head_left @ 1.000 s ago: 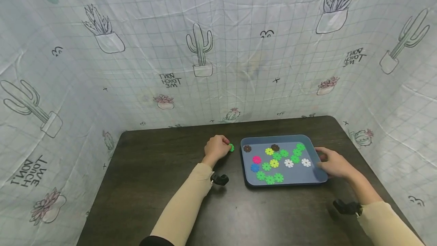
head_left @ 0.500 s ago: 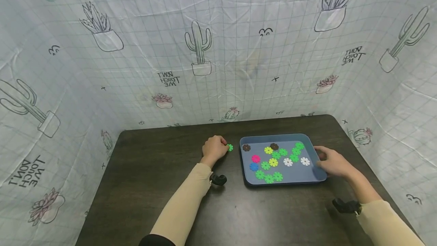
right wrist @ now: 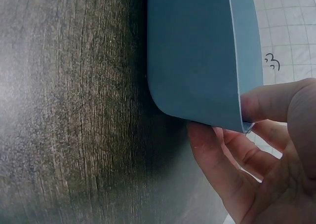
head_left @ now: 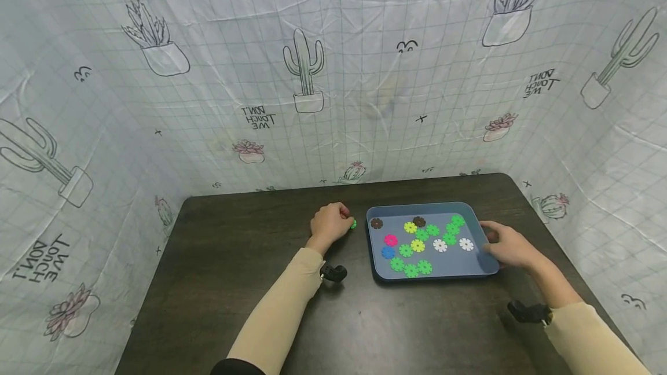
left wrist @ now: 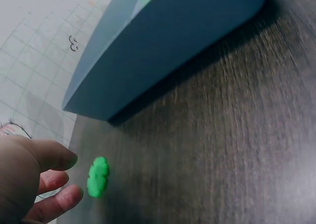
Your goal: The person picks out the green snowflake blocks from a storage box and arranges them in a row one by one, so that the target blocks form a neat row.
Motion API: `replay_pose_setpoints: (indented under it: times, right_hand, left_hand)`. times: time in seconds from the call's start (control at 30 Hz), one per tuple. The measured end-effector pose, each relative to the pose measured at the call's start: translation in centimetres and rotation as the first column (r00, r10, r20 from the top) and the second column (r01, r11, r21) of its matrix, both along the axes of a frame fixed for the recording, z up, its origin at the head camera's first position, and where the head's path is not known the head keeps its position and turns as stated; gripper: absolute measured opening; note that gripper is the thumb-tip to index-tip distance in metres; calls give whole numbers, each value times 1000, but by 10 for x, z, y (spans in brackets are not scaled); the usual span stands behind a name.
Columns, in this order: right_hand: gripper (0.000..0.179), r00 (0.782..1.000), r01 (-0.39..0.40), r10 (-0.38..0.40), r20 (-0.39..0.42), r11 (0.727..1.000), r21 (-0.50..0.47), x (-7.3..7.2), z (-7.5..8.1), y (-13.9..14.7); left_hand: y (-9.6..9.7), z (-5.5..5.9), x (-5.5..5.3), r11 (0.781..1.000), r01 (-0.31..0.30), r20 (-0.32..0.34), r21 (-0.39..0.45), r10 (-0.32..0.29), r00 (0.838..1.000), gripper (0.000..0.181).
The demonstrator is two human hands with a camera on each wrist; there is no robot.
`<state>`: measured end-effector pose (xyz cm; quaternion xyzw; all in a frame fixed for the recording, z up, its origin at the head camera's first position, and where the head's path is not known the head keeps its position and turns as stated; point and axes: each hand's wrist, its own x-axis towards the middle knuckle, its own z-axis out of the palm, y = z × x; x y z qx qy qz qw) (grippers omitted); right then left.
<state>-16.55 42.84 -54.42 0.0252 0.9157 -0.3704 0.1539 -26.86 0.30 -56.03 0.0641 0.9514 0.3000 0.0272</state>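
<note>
Left of the tray, a green notched plastic disc lies on the dark table. My left hand is right beside it; the left wrist view shows thumb and fingertips parted, with a small gap before the disc. In the head view these fingers hide part of it. My right hand grips the right side of the blue-grey tray, its thumb inside the wall and its other fingers against the outside. Inside the tray lie several flower-shaped discs: green, yellow, white, brown, pink and blue.
The dark wooden table extends around the tray. Behind and at both sides hangs a pale gridded cloth printed with cacti. Each wrist carries a small black camera mount.
My left hand shifts slightly right, and its fingers cover more of the green disc in the head view. My right hand keeps its grip on the tray.
</note>
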Motion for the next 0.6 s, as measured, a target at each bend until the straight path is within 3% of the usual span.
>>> replay_pose_setpoints:
  times: [0.3,0.6]
  right_hand:
    - [70,1000,6,-6,16,1000,8,-1,1,1]
    - [70,1000,12,-12,20,1000,10,-1,4,-2]
  left_hand:
    - [12,15,6,998,69,-59,1,-69,996,16]
    - [30,29,17,984,170,-122,-58,-176,977,21]
